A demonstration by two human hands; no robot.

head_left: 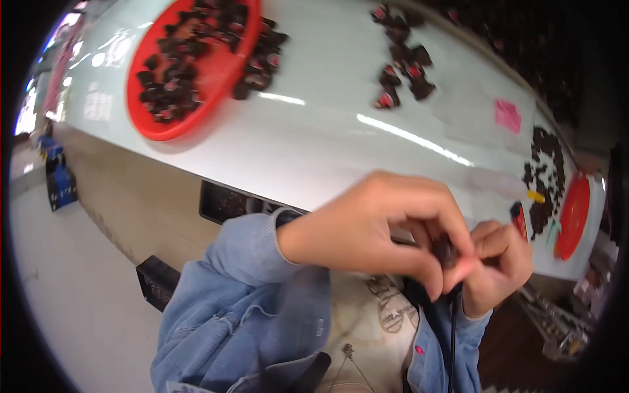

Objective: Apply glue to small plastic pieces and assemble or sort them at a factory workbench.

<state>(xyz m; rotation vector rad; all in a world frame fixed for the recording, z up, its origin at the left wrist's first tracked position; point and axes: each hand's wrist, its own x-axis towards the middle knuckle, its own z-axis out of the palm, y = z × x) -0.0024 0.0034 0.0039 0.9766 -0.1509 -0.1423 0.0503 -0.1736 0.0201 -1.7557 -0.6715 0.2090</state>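
Left hand (367, 223) pinches dark piece (446, 252), centre right, fingertips nearly together; right hand (503, 264) curled, hold unclear, probably steadying.

The tabletop (314, 141) is smooth and glossy, mirroring streaks of light. Toward its left end, the red basin (171, 132) looks like shiny plastic; near the tabletop's far edge, the pink slip (508, 116) resembles matt paper. The blue sleeve (236, 288) looks like creased denim.
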